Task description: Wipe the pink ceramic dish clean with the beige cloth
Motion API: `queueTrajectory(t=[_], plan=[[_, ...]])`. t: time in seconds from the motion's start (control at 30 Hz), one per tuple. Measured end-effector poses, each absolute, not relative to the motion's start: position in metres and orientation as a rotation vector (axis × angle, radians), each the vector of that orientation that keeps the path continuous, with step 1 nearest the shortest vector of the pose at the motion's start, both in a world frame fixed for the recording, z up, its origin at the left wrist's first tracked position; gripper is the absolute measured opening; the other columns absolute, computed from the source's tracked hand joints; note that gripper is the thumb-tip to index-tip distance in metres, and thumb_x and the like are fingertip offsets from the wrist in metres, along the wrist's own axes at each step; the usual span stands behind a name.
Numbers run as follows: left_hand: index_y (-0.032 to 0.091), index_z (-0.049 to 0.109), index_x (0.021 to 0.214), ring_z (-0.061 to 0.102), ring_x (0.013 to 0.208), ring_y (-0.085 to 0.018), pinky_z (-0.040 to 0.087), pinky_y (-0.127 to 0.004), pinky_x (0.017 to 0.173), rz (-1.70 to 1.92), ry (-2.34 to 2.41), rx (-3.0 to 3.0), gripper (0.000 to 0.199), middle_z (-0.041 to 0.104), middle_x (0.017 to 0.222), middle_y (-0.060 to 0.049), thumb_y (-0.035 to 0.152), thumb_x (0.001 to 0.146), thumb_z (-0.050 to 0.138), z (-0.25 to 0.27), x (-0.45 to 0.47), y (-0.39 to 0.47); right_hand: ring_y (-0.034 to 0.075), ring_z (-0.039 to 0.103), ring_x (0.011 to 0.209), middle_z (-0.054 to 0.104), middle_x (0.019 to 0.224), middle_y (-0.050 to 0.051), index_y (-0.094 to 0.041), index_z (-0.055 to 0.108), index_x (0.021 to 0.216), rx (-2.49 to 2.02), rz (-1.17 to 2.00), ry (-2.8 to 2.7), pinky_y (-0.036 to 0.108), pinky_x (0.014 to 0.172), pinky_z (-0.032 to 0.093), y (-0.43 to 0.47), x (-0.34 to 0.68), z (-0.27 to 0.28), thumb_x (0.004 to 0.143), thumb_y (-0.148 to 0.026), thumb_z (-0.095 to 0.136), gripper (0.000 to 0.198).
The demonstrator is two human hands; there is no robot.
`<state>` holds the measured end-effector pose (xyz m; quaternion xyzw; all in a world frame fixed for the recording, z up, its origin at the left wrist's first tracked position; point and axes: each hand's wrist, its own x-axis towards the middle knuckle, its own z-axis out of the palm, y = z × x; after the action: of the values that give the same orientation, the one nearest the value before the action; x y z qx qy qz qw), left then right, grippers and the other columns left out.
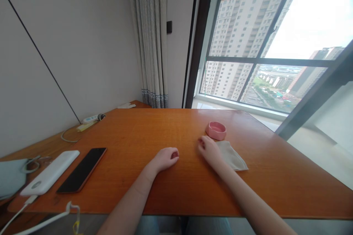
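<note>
My left hand (166, 158) rests on the wooden table (143, 132) in a loose fist, with nothing showing in its curled fingers. To its right, my right hand (209, 148) is also closed, its fingers bent inward and slightly blurred; no object shows in it. Just beyond the right hand sits a small pink bowl (216, 131) with angular sides, upright on the table. A folded pale grey cloth (233, 157) lies flat beside the right hand and wrist, which cover its left part. The bowl stands just behind the cloth.
At left lie a black phone (82, 170) and a white power bank (51, 172) with a cable plugged in. A white hook-ended bar (55, 218) crosses the near left edge. A power strip (91, 119) lies by the wall. A window (248, 60) rises behind right.
</note>
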<state>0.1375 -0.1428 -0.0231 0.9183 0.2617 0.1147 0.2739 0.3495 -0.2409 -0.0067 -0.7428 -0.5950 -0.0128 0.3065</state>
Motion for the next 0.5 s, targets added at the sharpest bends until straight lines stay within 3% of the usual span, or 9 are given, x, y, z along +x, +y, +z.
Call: queueTrajectory(t=[0.13, 0.27, 0.33, 0.4, 0.5], plan=[[0.020, 0.060, 0.081, 0.052, 0.066, -0.014, 0.035, -0.024, 0.058, 0.312, 0.686, 2.463, 0.015, 0.061, 0.075, -0.001, 0.029, 0.079, 0.048, -0.024, 0.137, -0.142, 0.030, 0.045, 0.116, 0.050, 0.123, 0.013, -0.018, 0.056, 0.108, -2.243, -0.361, -1.355, 0.041, 0.093, 0.038, -0.241, 0.427, -0.004, 0.077, -0.028, 0.056, 0.032], [0.020, 0.060, 0.082, 0.053, 0.066, -0.015, 0.035, -0.024, 0.059, 0.311, 0.687, 2.454, 0.016, 0.062, 0.076, -0.001, 0.029, 0.079, 0.048, -0.023, 0.137, -0.143, 0.032, 0.031, 0.131, 0.040, 0.134, 0.018, -0.014, 0.051, 0.118, -2.384, -0.254, -1.287, 0.040, 0.100, 0.034, -0.240, 0.478, -0.021, 0.074, -0.036, 0.062, 0.050], [0.020, 0.061, 0.082, 0.053, 0.067, -0.015, 0.035, -0.024, 0.059, 0.312, 0.690, 2.453, 0.016, 0.062, 0.076, -0.002, 0.029, 0.079, 0.048, -0.022, 0.137, -0.144, 0.030, 0.041, 0.124, 0.048, 0.126, 0.017, -0.014, 0.053, 0.114, -2.354, -0.138, -1.294, 0.036, 0.094, 0.039, -0.237, 0.491, -0.029, 0.074, -0.038, 0.061, 0.047], [0.020, 0.060, 0.082, 0.053, 0.067, -0.014, 0.036, -0.024, 0.059, 0.313, 0.689, 2.453, 0.016, 0.062, 0.076, -0.001, 0.029, 0.079, 0.048, -0.022, 0.136, -0.144, 0.027, 0.055, 0.105, 0.058, 0.110, 0.013, -0.016, 0.055, 0.106, -2.304, -0.037, -1.297, 0.033, 0.082, 0.043, -0.234, 0.497, -0.034, 0.074, -0.040, 0.060, 0.041], [0.020, 0.060, 0.081, 0.054, 0.067, -0.014, 0.036, -0.023, 0.059, 0.325, 0.685, 2.461, 0.015, 0.063, 0.076, -0.001, 0.028, 0.079, 0.048, -0.023, 0.136, -0.144, 0.022, 0.058, 0.079, 0.061, 0.087, 0.007, -0.017, 0.057, 0.088, -2.217, -0.005, -1.376, 0.030, 0.068, 0.042, -0.230, 0.500, -0.036, 0.070, -0.044, 0.060, 0.032]])
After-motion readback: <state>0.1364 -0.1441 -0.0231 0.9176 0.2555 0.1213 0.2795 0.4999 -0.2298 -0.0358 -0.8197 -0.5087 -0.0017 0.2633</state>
